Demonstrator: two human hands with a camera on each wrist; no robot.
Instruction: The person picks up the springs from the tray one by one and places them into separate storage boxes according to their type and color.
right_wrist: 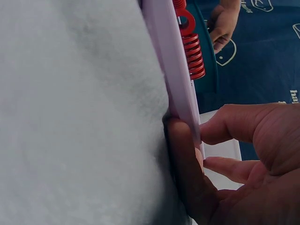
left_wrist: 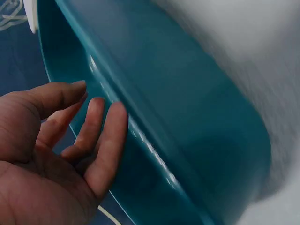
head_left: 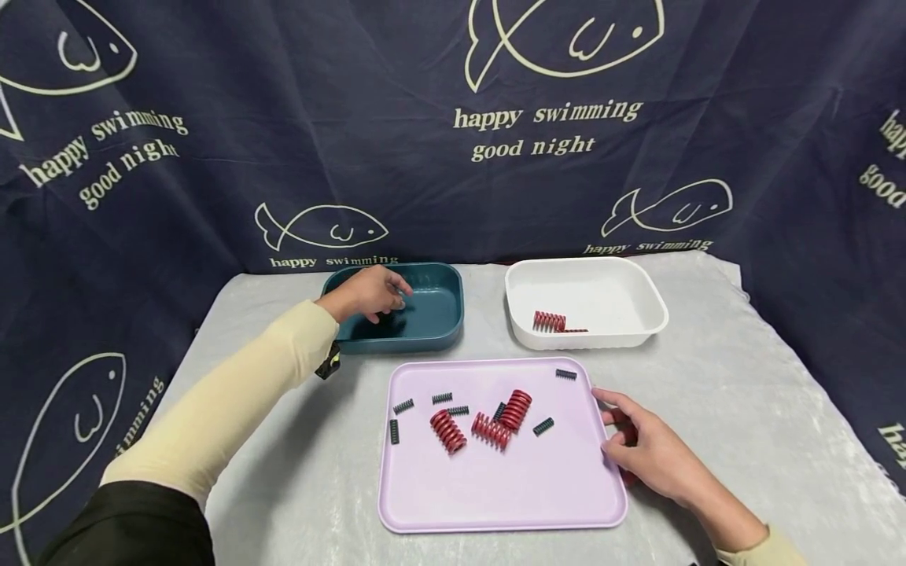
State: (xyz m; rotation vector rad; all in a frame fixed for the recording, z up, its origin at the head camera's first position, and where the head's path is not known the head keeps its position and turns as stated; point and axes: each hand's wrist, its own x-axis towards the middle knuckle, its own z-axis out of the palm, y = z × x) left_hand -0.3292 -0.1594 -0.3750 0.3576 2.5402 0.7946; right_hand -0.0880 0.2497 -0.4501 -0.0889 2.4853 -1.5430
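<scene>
My left hand (head_left: 370, 293) hovers over the teal bin (head_left: 439, 343) with its fingers loosely bent. In the left wrist view nothing shows between the thumb and fingertips. My right hand (head_left: 651, 448) holds the right edge of the lilac tray (head_left: 502, 495), thumb at the rim and one finger low against its outer side. On the tray lie red coil springs, among them a left one (head_left: 448, 431), a middle one (head_left: 491, 431) and a right one (head_left: 515, 409). Several small dark springs, including one at the upper right (head_left: 565, 374), are scattered around them.
A white bin (head_left: 587, 340) stands behind the tray at the right, with a red spring (head_left: 549, 321) and part of another inside. A grey cloth (head_left: 297, 503) covers the table. A dark blue curtain (head_left: 410, 157) with fish drawings hangs behind.
</scene>
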